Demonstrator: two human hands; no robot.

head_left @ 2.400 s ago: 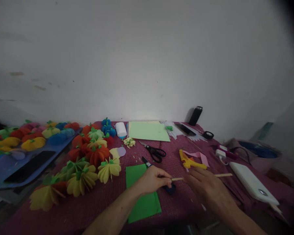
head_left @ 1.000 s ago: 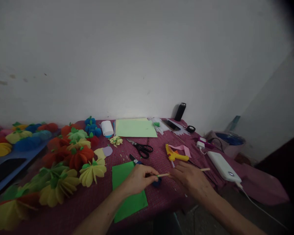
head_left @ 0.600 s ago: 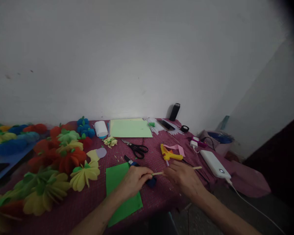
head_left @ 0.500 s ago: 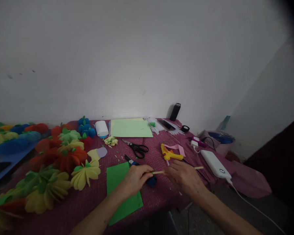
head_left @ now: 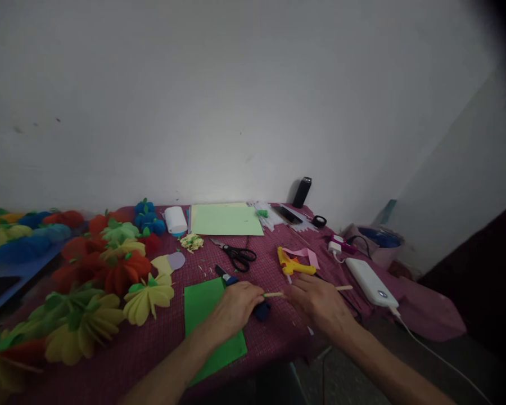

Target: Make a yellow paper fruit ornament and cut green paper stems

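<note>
A thin pale wooden stick [head_left: 274, 295] runs crosswise between my hands, its far end poking out past the right one. My left hand [head_left: 239, 304] is closed on the stick's left end, where a bit of green shows at the fingertips. Fingers of my right hand [head_left: 316, 301] wrap round its middle. Below and behind the left hand lie dark blue-handled pruning shears [head_left: 227, 277], partly covered by it. A green sheet [head_left: 202, 298] lies flat under my left wrist. The yellow glue gun [head_left: 295, 264] rests just beyond my right hand.
Black-handled scissors [head_left: 238, 256] lie mid-table. Felt pumpkin-like shapes [head_left: 122, 273] crowd the left side. Pale green sheets [head_left: 225, 219] lie by the wall, near a black can [head_left: 302, 192]. A white power bank [head_left: 371, 283] with a cable sits at the right edge.
Both hands keep their hold on the stick, and the left hand has turned slightly, with its fingers more curled over. Nothing else has visibly moved.
</note>
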